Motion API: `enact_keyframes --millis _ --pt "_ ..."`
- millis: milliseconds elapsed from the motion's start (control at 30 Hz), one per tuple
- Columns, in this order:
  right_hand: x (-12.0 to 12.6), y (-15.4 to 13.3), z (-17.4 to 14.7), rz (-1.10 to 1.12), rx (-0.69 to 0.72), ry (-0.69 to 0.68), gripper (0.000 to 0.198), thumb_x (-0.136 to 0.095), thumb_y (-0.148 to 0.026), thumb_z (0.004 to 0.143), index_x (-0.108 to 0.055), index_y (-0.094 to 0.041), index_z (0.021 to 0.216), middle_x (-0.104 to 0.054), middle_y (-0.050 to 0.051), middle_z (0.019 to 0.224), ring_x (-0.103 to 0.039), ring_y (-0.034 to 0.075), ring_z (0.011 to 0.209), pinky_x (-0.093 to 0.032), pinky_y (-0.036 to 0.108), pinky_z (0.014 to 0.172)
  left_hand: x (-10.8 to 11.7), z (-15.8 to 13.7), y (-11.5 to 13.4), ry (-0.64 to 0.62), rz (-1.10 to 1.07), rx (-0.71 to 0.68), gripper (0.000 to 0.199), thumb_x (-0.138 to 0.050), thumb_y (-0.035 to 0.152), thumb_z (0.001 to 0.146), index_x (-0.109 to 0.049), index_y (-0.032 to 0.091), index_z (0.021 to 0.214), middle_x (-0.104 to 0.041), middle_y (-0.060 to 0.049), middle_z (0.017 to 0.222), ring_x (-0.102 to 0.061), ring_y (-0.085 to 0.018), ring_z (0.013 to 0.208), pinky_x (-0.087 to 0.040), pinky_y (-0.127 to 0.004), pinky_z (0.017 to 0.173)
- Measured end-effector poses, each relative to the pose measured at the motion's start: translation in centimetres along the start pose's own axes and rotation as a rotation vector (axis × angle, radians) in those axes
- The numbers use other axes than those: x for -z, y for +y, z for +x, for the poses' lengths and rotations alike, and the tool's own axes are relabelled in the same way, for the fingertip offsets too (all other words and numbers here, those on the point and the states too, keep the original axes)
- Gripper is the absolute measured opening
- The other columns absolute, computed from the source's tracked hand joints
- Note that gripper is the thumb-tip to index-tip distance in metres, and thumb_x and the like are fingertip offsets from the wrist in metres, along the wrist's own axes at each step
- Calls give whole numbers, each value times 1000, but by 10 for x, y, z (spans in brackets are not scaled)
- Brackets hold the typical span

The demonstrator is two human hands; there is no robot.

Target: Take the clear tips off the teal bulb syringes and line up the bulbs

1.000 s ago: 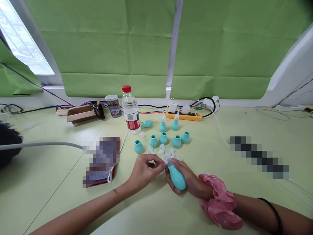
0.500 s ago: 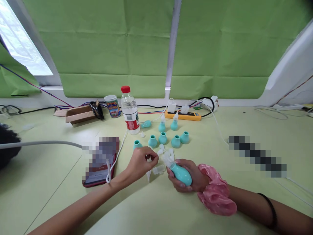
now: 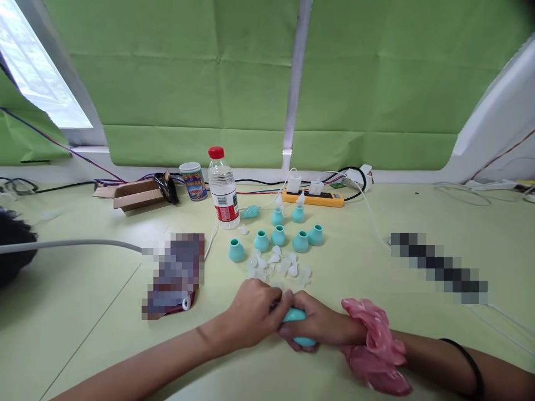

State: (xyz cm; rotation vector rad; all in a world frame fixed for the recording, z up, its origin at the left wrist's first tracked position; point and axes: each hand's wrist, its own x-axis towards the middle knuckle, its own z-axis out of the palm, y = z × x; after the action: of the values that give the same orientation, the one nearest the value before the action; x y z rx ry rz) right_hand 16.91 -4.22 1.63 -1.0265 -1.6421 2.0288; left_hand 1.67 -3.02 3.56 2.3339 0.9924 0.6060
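My right hand (image 3: 321,320) is wrapped round a turquoise squeeze bulb (image 3: 296,316), low over the table's near side. Against it, my left hand (image 3: 254,312) is closed over the bulb's upper left end; its fingers hide the clear tip there. Just beyond both hands lies a loose group of small clear and white plastic pieces (image 3: 292,270). Several turquoise cups with open necks (image 3: 278,235) stand behind these pieces. Farther back, two turquoise pieces (image 3: 298,214) carry clear pointed tips. Another turquoise bulb (image 3: 250,211) lies on its side near the bottle.
A water bottle (image 3: 224,195) with a red cap and a printed can (image 3: 194,182) stand at the back left. An open cardboard box (image 3: 137,196) is beside them. A phone (image 3: 178,273) lies left; a yellow power strip (image 3: 313,198) with cables sits at the back.
My right hand has drawn the bulb nearer and lower. My left hand has moved right from the loose pieces and closed on the bulb's clear-tipped end.
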Motion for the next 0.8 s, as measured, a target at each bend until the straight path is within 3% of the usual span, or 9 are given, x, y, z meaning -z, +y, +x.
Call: enact_keyframes --millis 133,200,267,333,400,467,533,633,800 --pt "-5 -7 -11 -242 77 -130 23 -46 -31 75 -43 -16 58 -45 -3 49 -38 4 37 -30 16 36 -4 0 0 -198 -477 152 46 -30 40 81 -18 19 42 -17 6 40 -14 -6 38 -15 -23 39" --pt "-5 -9 -15 -518 269 -151 24 -47 -32 75 -44 -17 57 -45 -2 52 -39 6 44 -33 18 43 -3 4 -4 -257 -736 251 46 -29 43 80 -18 20 42 -17 7 36 -16 -6 34 -16 -22 36" --pt "-5 -8 -17 -781 463 -121 20 -49 -33 74 -45 -17 61 -46 -2 54 -40 8 49 -34 19 48 1 8 -10 -181 -834 333 44 -23 42 82 -19 21 43 -17 8 35 -18 -6 33 -21 -22 37" --pt "-4 -3 -15 -945 559 -63 18 -47 -32 75 -45 -17 65 -46 -2 54 -41 8 49 -34 19 49 4 13 -18 68 -614 330 43 -20 41 84 -25 20 46 -26 5 39 -25 -8 37 -26 -23 40" --pt "-3 2 -12 -1050 592 -1 18 -45 -32 76 -45 -18 66 -47 -2 54 -41 8 49 -34 20 49 6 15 -26 234 -182 171 39 -24 38 84 -38 17 54 -41 0 54 -38 -13 52 -34 -27 51" --pt "-1 6 -9 -1131 621 60 17 -44 -32 75 -44 -18 66 -48 -2 53 -41 9 48 -33 20 48 5 17 -34 253 214 11 30 -30 34 84 -49 15 72 -50 -6 77 -43 -19 73 -37 -34 65" --pt "1 8 -5 -1197 644 117 16 -43 -31 76 -45 -18 67 -49 -2 55 -42 9 48 -32 21 48 1 17 -40 224 442 -29 25 -32 30 84 -51 15 88 -49 -10 94 -41 -24 84 -36 -39 71" --pt "3 8 -1 -1321 643 185 17 -41 -31 78 -48 -17 73 -54 2 64 -46 12 56 -34 24 52 -6 15 -42 200 539 -23 27 -29 24 85 -47 16 104 -44 -12 108 -39 -25 92 -36 -43 76" --pt "9 10 7 -1497 660 290 12 -44 -26 78 -51 -16 79 -56 6 79 -46 19 79 -37 32 69 -17 10 -42 97 520 -76 34 -29 22 85 -40 16 117 -38 -13 122 -30 -30 111 -32 -49 85"
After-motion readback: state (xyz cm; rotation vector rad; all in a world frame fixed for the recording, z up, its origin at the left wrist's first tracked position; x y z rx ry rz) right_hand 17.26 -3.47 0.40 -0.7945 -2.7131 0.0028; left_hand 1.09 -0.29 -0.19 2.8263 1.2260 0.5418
